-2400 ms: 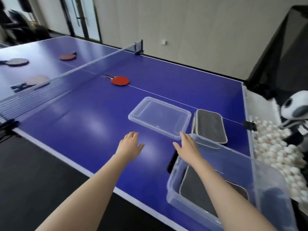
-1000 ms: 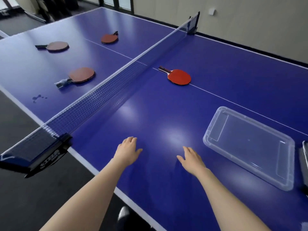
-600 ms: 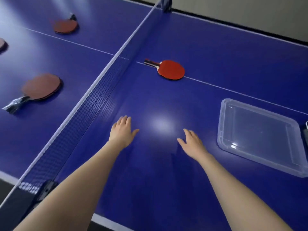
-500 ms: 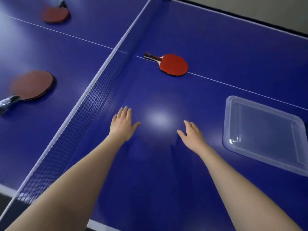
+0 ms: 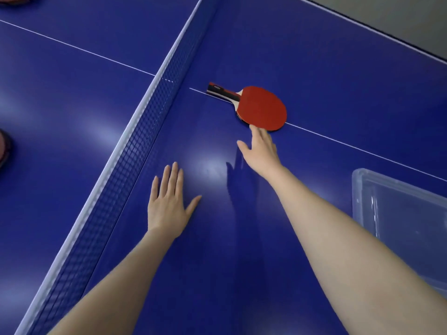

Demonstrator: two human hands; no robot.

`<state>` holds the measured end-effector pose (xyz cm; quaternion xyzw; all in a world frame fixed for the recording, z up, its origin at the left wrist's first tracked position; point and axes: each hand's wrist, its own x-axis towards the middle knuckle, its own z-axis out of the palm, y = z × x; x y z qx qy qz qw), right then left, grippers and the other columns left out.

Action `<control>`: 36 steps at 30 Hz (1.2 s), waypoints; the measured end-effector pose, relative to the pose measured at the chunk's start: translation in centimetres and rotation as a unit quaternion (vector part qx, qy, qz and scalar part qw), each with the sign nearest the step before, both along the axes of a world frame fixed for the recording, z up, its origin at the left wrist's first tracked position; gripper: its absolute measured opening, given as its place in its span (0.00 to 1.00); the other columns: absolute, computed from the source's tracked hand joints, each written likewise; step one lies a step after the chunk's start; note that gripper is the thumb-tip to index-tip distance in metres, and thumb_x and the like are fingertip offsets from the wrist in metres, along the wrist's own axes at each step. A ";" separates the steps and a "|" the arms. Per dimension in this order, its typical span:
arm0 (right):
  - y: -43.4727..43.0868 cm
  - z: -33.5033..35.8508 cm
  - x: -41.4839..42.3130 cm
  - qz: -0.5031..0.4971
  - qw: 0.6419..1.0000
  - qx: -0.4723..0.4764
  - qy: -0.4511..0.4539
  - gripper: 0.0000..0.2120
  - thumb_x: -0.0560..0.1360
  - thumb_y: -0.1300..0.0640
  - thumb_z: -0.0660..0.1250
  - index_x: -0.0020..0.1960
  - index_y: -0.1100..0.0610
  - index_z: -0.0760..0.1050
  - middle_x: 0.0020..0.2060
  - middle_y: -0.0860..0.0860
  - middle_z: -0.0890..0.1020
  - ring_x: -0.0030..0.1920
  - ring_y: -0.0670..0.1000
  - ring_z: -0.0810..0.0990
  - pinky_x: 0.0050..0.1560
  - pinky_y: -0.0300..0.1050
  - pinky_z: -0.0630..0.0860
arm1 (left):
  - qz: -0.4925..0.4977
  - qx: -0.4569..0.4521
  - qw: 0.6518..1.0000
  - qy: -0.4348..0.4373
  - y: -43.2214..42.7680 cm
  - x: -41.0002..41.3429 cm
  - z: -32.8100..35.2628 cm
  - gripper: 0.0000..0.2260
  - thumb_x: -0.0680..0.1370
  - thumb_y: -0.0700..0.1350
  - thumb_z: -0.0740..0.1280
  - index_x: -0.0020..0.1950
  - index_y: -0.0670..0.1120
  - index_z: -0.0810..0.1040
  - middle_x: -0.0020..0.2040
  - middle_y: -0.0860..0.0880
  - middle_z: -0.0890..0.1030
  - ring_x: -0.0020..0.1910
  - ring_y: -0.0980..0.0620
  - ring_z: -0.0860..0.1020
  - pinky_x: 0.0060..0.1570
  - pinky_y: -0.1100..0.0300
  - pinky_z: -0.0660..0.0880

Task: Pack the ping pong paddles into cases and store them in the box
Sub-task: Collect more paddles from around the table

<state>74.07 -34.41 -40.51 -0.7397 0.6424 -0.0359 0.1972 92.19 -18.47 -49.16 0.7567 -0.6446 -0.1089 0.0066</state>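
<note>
1. We are reaching the right hand (image 5: 261, 153) forward; it is now touching the paddle (image 5: 262, 107), centre frame on the table (image 5: 338, 68).
2. Both grips are staying apart, the left hand (image 5: 168, 209) lying flat.
3. Pickup, we judge, is starting.

Bare forearms (image 5: 338, 238), left hand (image 5: 167, 209) and right hand (image 5: 261, 153); nails seemingly short.

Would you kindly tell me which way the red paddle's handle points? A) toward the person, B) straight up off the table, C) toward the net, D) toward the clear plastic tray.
C: the red paddle lies flat with its handle aimed at the net, while the right hand extends to the blade's near edge.
</note>
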 end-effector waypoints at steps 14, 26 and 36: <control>-15.8 -6.5 9.9 0.069 0.992 -0.076 0.076 0.31 0.81 0.45 0.56 0.77 0.59 0.52 0.75 0.56 0.61 0.76 0.56 0.55 0.76 0.59 0.47 | 0.001 -0.050 0.998 0.032 -0.3 0.3 -1.5 0.36 0.77 0.65 0.50 0.78 0.42 0.56 0.79 0.48 0.55 0.78 0.49 0.53 0.75 0.47 0.52; 2.3 -7.5 6.5 -0.021 0.980 -0.161 -0.117 0.12 0.77 0.52 0.66 0.46 0.63 0.76 0.60 0.58 0.76 0.72 0.60 0.66 0.71 0.61 0.59 | 0.004 -0.033 0.999 0.015 -0.7 0.2 -0.7 0.35 0.78 0.64 0.49 0.77 0.41 0.59 0.78 0.47 0.56 0.77 0.49 0.54 0.74 0.47 0.52; 8.4 -7.0 -0.6 -0.353 0.905 -0.157 -0.176 0.21 0.71 0.63 0.73 0.61 0.65 0.71 0.56 0.59 0.75 0.60 0.59 0.72 0.60 0.55 0.71 | 0.006 -0.056 0.998 0.006 -0.5 0.1 -1.0 0.36 0.78 0.65 0.47 0.77 0.41 0.59 0.78 0.47 0.57 0.78 0.49 0.53 0.74 0.47 0.53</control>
